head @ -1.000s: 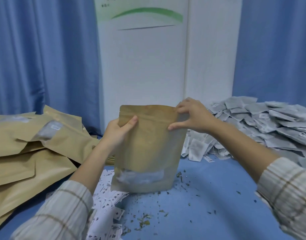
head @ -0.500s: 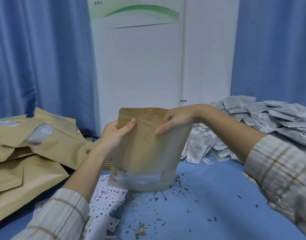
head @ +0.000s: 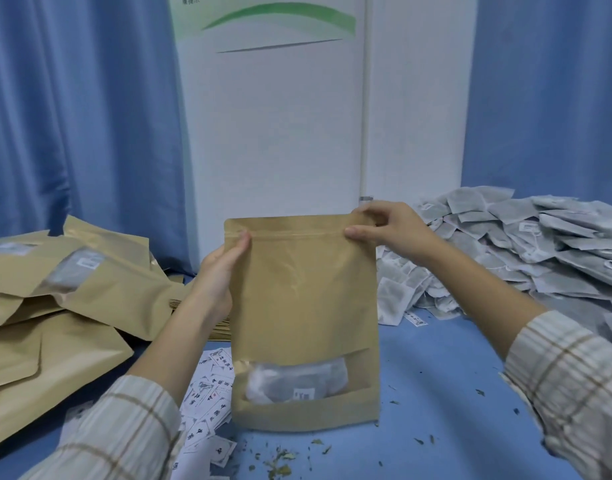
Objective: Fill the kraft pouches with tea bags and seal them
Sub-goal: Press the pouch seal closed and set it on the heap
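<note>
The blue surface [head: 436, 393] spreads bare toward 5 o'clock. Loose tea bags [head: 539, 251] heap at 3 o'clock; kraft pouches [head: 55, 306] pile at 9 o'clock. Between them stands my upright pouch [head: 304, 306], tea bags showing in its window. My left hand [head: 218, 275] clamps its left edge at 10 o'clock; my right hand [head: 391, 230] pinches its top right corner at 1 o'clock.
</note>
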